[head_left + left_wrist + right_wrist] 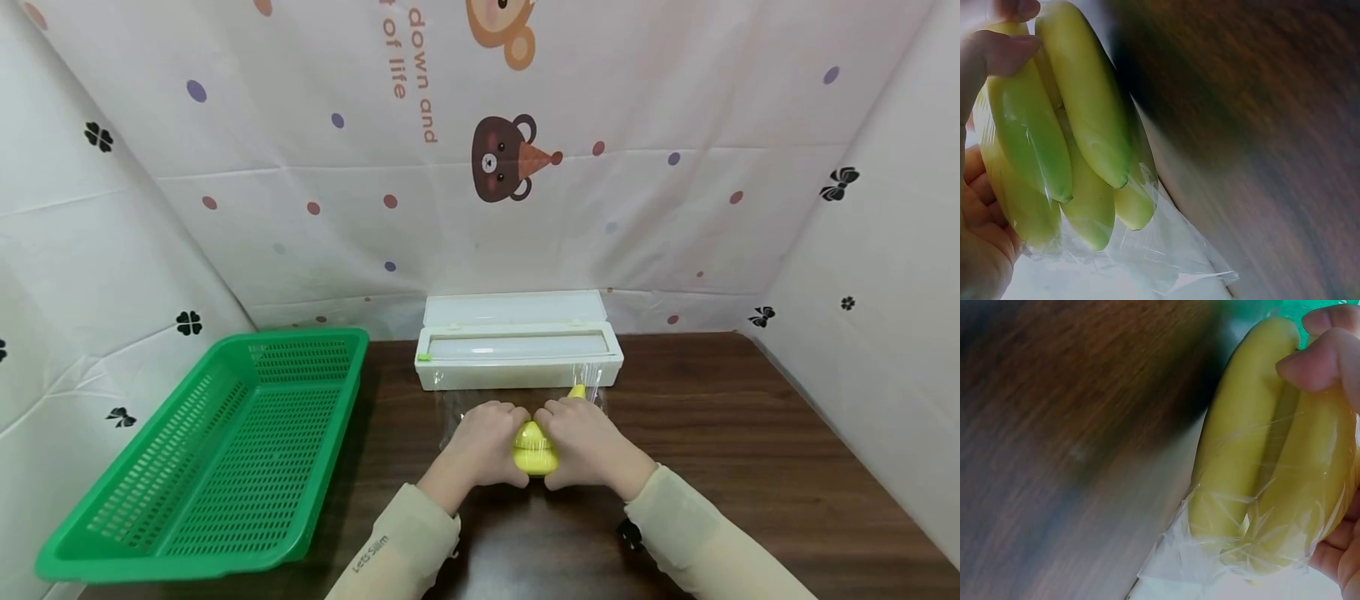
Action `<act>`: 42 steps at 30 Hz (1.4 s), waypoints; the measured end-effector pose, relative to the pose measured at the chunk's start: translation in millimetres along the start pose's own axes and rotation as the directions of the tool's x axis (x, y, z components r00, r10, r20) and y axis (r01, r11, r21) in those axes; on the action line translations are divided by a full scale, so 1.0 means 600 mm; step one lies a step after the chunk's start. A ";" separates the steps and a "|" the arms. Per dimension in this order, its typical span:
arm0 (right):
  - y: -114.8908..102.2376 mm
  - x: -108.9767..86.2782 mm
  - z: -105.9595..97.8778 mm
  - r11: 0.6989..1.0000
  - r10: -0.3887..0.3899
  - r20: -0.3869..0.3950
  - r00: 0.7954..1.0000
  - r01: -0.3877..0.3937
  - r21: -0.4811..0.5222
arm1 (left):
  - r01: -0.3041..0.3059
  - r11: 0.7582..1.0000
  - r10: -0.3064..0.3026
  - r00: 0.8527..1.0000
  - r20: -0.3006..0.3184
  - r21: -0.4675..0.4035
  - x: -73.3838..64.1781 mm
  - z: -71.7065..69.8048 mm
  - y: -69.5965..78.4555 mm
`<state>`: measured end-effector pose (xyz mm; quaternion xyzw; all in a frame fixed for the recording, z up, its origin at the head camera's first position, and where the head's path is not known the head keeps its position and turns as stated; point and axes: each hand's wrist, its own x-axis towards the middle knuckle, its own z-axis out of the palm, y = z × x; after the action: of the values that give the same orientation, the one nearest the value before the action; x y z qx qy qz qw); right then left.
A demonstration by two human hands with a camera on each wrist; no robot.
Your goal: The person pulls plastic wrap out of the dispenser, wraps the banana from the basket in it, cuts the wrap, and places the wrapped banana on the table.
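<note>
A bunch of yellow bananas (535,461) is held between both hands above the dark wooden table. My left hand (486,443) grips its left side; in the left wrist view several green-tipped bananas (1088,103) show, the thumb pressing on one. The right hand (592,442) grips the other side, thumb on top of the bananas (1244,431) in the right wrist view. Clear plastic wrap (1166,250) lies round the fruit, its loose edge hanging past the tips. Beyond the hands stands a white wrap dispenser (517,375) with its lid (517,308) raised.
A green plastic basket (318,492) with slotted sides stands at the left of the table (720,450). White printed cloth (375,242) hangs behind the table and along both sides. The dispenser is close to the back cloth.
</note>
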<state>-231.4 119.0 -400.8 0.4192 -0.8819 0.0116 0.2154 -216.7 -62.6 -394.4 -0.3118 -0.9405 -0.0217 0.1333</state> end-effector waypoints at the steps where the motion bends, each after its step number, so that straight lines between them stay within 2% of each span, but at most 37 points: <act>1: 0.000 0.000 -0.001 1.000 -0.001 -0.002 1.000 0.001 0.000 | -0.002 1.000 0.002 1.000 -0.005 -0.005 0.000 0.000 0.000; 6: -0.001 -0.001 -0.006 1.000 0.003 -0.009 1.000 -0.003 0.024 | 0.001 0.999 -0.002 1.000 -0.005 -0.048 -0.001 -0.003 -0.002; 14: 0.000 0.001 -0.012 0.997 0.018 0.049 0.999 -0.021 0.074 | 0.007 0.992 -0.004 1.000 0.028 -0.130 0.001 -0.010 -0.005; 20: 0.002 0.003 -0.015 0.991 0.026 0.061 0.998 -0.034 0.132 | 0.003 0.979 0.000 1.000 0.018 -0.202 0.001 -0.008 -0.011; 25: 0.004 0.004 -0.018 0.978 0.036 0.085 0.996 -0.052 0.201 | 0.004 0.966 -0.001 1.000 0.011 -0.258 0.001 -0.011 -0.013; 33: 0.010 0.006 -0.019 0.955 0.042 0.128 0.991 -0.078 0.288 | 0.021 0.954 -0.022 1.000 0.000 -0.300 -0.002 -0.008 -0.018; 37: 0.012 0.003 -0.017 0.941 0.065 0.134 0.989 -0.106 0.322 | 0.005 0.941 -0.009 1.000 -0.013 -0.338 -0.001 -0.007 -0.019; 42: 0.012 -0.001 -0.016 0.914 0.103 0.133 0.986 -0.147 0.377 | 0.013 0.933 -0.011 1.000 0.009 -0.359 -0.001 -0.005 -0.020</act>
<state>-232.9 126.0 -390.8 0.3960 -0.8979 0.1755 0.0785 -222.7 -72.7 -391.0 -0.3252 -0.9231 -0.1928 0.0710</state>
